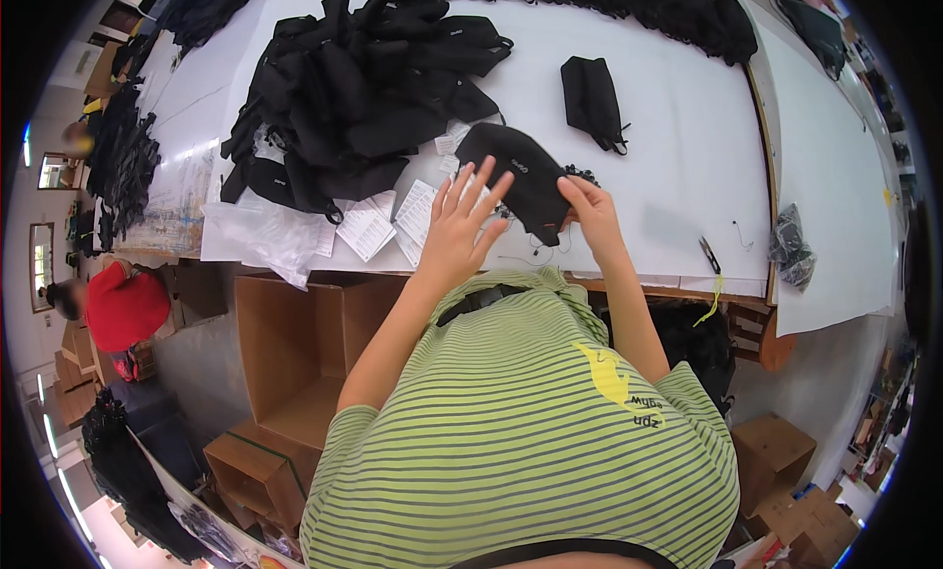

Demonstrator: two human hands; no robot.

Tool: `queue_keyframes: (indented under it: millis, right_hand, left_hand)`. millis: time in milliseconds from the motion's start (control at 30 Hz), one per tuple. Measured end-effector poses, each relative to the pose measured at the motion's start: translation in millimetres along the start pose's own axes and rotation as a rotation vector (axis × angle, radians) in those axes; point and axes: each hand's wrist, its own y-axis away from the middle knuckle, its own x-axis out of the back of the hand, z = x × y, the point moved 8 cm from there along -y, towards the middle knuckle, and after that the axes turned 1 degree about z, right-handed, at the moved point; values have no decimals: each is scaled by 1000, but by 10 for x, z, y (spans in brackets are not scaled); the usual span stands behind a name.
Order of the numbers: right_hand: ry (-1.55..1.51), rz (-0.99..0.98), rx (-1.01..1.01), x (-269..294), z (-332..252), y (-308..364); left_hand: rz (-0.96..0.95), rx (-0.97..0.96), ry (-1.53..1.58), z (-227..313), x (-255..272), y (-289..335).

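Note:
A black fabric piece (pixel 524 176), curved and tapering, with a small pale mark, lies tilted before me at the table's near side. My right hand (pixel 593 218) pinches its right edge between thumb and fingers. With fingers spread, my left hand (pixel 457 225) is at its lower left edge; whether the fingertips touch the fabric I cannot tell. Small black bits (pixel 582 174) show behind the piece, and thin dark threads lie below it. Farther right rests a single black pouch (pixel 591 102) with a cord end. White printed cards (pixel 368 227) lie left of my left hand.
A large heap of black fabric pieces (pixel 344 97) covers the table's left part, beside a crumpled clear plastic bag (pixel 260 230). Snips (pixel 709 256) with a yellow-green cord lie right, near a bag of dark items (pixel 791 247). An open cardboard box (pixel 285 353) stands below. Someone in red (pixel 128 304) is far left.

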Motion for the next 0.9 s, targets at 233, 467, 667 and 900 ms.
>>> queue_keyframes:
  millis: [233, 467, 667, 900]
  right_hand:
    - [57, 569, -4, 1565, 403, 302]
    - [936, 531, 122, 1067, 383, 308]
    - [1213, -297, 256, -427, 1110, -41]
    - [1517, -569, 546, -782, 1458, -58]
  left_hand:
    - [54, 466, -63, -1163, -166, 777]
    - [-33, 549, -327, -1472, -478, 1088]
    - [80, 619, -358, -1436, -405, 971]
    - [62, 604, -417, -1594, -394, 867]
